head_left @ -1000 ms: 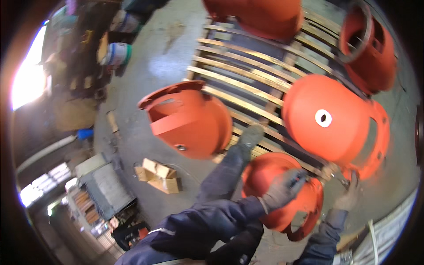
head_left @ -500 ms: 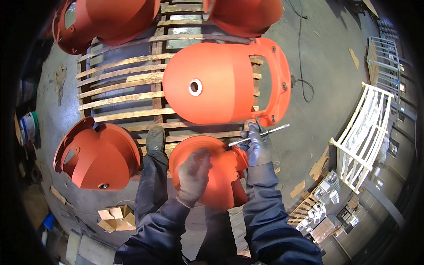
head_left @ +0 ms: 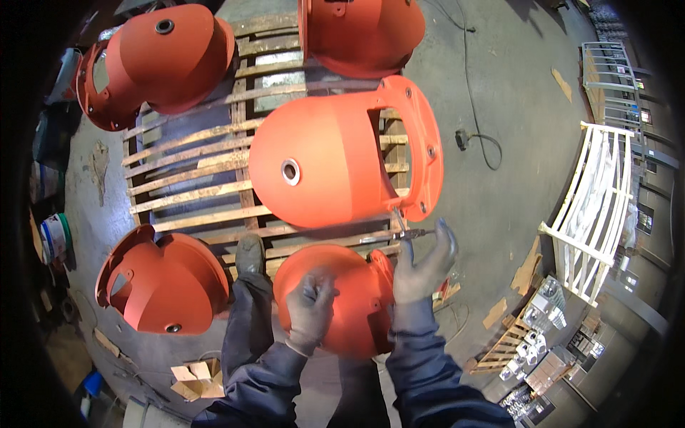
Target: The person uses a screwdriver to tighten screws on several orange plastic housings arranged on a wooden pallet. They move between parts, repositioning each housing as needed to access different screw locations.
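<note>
A bright orange, dome-shaped metal housing (head_left: 314, 128) lies on the wooden pallet, its open flange facing right. At the flange's near corner stands a tap wrench (head_left: 404, 233), its shaft meeting the flange and its bar handle lying crosswise. Beside that handle is my gloved right hand (head_left: 421, 269), thumb and fingers spread apart; fingertips reach the handle's right end without wrapping round it. My gloved left hand (head_left: 311, 308) hovers over a nearer orange housing (head_left: 357, 307), fingers curled closed. Whatever they may hold is hidden.
More orange housings stand at the left (head_left: 168, 285), far left (head_left: 168, 57) and far end (head_left: 367, 36) of the slatted pallet (head_left: 193, 170). A cable plug (head_left: 462, 140) lies on the floor to the right. An open cardboard box (head_left: 198, 380) sits near my legs.
My right hand has opened from its grip on the tap wrench, and the handle has turned. My left hand stays curled over the near housing. The view has shifted.
</note>
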Demonstrator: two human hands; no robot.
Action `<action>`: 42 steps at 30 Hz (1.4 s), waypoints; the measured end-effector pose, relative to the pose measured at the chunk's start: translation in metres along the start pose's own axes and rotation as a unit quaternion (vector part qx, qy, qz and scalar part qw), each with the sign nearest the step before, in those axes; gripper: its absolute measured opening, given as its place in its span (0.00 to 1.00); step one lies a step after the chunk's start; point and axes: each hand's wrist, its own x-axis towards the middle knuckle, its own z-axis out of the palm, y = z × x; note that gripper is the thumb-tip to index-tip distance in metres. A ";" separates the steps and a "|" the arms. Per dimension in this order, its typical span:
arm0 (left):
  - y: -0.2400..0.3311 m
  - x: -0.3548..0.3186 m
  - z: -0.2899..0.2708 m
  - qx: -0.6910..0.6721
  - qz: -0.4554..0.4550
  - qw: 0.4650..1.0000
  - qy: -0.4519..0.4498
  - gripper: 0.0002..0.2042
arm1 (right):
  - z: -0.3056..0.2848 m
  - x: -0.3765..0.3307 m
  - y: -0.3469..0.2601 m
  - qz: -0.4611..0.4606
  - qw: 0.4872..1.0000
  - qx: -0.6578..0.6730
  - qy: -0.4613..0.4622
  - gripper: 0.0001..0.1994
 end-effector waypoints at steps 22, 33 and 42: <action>0.004 0.010 -0.004 -0.043 0.028 0.999 0.007 0.15 | -0.012 0.036 -0.008 -0.265 0.885 -0.271 -0.270 0.34; 0.011 0.014 -0.009 -0.068 0.040 0.997 0.017 0.13 | 0.016 -0.021 0.038 0.497 0.632 0.561 -0.198 0.23; 0.022 0.022 -0.020 -0.078 0.047 0.995 0.030 0.11 | 0.017 0.016 0.000 0.160 0.926 0.210 -0.269 0.15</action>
